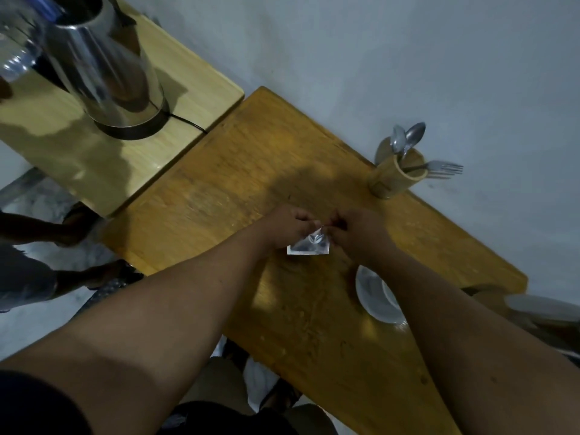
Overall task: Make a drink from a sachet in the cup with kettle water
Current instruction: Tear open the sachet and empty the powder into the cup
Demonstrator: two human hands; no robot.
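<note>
A small silvery sachet (309,245) hangs between my two hands above the brown wooden table (251,171). My left hand (288,226) pinches its top left corner and my right hand (357,232) pinches the top right, fingertips nearly touching. A white cup (375,296) stands on the table under my right forearm, partly hidden by it. The steel kettle (106,67) sits on its dark base on a lighter wooden table at the upper left, its cord trailing to the right.
A bamboo holder (397,177) with spoons and a fork stands by the grey wall at the table's far edge. A clear plastic bottle (17,51) is at the top left. Another person's legs and feet (72,233) are at the left.
</note>
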